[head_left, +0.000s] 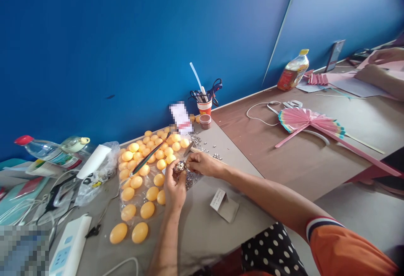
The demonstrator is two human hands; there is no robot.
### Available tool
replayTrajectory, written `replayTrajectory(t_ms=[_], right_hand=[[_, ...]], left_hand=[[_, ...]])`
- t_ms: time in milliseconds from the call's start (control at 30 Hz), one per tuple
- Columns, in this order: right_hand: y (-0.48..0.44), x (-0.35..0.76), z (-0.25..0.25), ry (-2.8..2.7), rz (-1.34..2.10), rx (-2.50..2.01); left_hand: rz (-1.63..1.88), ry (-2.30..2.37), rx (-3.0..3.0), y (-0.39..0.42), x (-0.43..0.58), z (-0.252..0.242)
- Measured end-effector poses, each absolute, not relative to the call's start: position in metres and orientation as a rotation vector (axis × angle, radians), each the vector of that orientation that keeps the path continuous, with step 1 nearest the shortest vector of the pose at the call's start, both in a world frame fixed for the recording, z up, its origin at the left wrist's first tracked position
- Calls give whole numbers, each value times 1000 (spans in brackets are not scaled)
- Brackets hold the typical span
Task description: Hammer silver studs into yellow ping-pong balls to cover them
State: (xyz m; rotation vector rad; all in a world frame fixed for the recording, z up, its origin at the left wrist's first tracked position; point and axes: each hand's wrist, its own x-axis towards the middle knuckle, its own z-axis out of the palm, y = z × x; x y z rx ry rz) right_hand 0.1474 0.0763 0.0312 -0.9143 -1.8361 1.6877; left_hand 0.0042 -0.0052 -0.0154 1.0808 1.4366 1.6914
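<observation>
Cupping a shiny studded piece (180, 166), the left hand (175, 188) curls round it, apparently for steadiness, while the right hand (203, 164) pinches, fingertips together, at its edge.

Soft light pales the blue wall (142, 49) rightward; edges look stretched (lower-left corner pixelated).

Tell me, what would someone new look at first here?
Probably the orange balls, clustered on the table beside the left hand. A small shiny piece glints in that hand. Next might come the big blue wall behind, and the pink pleated fan lying to the right.
</observation>
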Motion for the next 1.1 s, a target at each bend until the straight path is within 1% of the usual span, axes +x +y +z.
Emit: replayTrajectory(t_ms=[133,367,767,1100], right_hand=[[76,147,32,-1870,1658,-952],[76,145,27,-1722,1813,-868],[73,144,25,-1569,1921,-794],[77,145,25,-1656,1870,-841]], left_hand=[[1625,1589,1166,-6,5,-13],[1623,1585,1177,-6,4,-13],[1634,1611,1223,-7,5,-12],[1553,1703,1365,-7,3,-17]])
